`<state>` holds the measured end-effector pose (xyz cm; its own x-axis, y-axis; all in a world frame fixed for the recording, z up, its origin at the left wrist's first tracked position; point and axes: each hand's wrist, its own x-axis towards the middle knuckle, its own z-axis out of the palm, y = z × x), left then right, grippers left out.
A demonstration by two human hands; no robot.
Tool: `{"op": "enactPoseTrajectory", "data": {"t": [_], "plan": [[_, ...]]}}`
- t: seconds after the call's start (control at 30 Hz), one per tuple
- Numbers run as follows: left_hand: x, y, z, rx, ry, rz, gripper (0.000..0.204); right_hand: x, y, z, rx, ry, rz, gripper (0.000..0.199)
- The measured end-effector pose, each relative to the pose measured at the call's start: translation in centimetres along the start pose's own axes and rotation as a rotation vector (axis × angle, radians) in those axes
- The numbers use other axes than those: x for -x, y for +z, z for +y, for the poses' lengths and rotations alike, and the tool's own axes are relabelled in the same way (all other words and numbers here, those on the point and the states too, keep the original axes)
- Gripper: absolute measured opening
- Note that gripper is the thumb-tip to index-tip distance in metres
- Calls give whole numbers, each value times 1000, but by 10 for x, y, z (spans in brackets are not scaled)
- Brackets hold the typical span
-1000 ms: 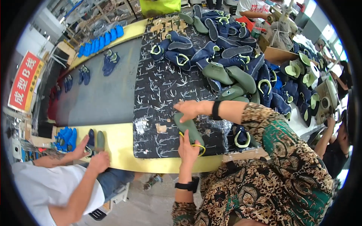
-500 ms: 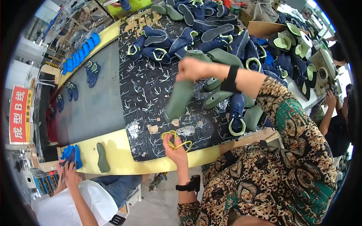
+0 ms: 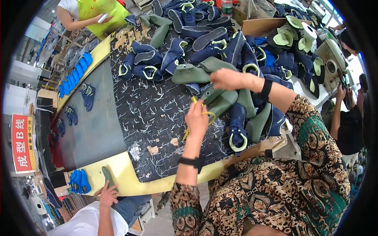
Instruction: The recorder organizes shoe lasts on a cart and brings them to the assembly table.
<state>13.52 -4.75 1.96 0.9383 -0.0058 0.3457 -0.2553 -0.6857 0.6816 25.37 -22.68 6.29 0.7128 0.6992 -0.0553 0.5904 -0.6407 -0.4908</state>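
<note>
My left hand (image 3: pixel 197 118) is closed around a thin yellow-green cord (image 3: pixel 212 116), which loops out past my fingers over the black table cover. Farther right, my right hand (image 3: pixel 228 80) is over a heap of green shoe lasts (image 3: pixel 224 103) with its fingers curled; what they grip, if anything, is hidden. A green last (image 3: pixel 189 74) lies by its fingertips. A navy shoe (image 3: pixel 238 126) with a lime collar lies nearer me, beside another green last (image 3: pixel 258 124).
Navy shoes (image 3: pixel 210 39) pile up at the far side, beside a brown carton (image 3: pixel 271 26). A grey belt (image 3: pixel 94 118) with shoes runs at the left. One co-worker's hand (image 3: pixel 107 192) touches a last at near left; another person in a yellow apron (image 3: pixel 98 15) stands far left.
My right hand has moved right and no longer visibly holds the last it had. My left hand has moved forward with the cord. The view has turned; the near-left co-worker now touches a last.
</note>
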Motion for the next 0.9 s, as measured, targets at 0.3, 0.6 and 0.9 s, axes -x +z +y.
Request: {"op": "enactPoseTrajectory", "data": {"t": [0.3, 0.6, 0.9], "plan": [[-31, 28, -24, -301, 92, -302, 24, 46, 47, -13, 501, 101, -208, 53], [75, -44, -41, -326, -110, -182, 21, 27, 97, -65, 559, -56, -323, 60], [217, -132, -55, -447, -518, 70, 39, -19, 158, -165, 255, -552, -239, 40]]}}
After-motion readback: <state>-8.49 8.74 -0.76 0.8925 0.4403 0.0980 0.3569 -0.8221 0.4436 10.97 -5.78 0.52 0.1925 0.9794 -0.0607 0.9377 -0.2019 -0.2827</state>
